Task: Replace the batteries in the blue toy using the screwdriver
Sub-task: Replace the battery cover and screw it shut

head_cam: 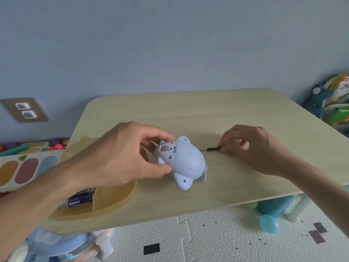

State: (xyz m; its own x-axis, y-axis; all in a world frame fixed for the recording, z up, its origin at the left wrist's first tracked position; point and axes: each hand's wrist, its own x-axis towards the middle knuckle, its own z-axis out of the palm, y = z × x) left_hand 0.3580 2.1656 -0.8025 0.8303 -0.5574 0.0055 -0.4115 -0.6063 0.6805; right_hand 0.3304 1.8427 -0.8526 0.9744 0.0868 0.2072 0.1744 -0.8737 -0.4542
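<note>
Two hands were over the light wooden table [236, 114], and I describe them from left to right. At the far left, batteries [80, 200] with purple labels lay in a yellowish tray [115, 195], partly hidden under my left forearm. My left hand [117, 157] held the blue toy [186, 161] near the middle of the table; the thumb and the fingers were closed on its left end, where I saw an open compartment with a small red part inside. The toy rested on the table surface. To the right of the toy, near but not touching it, the screwdriver [214, 149] lay flat on the table. My right hand [253, 150] was pinching its right end, with the fingertips closed together on it
</note>
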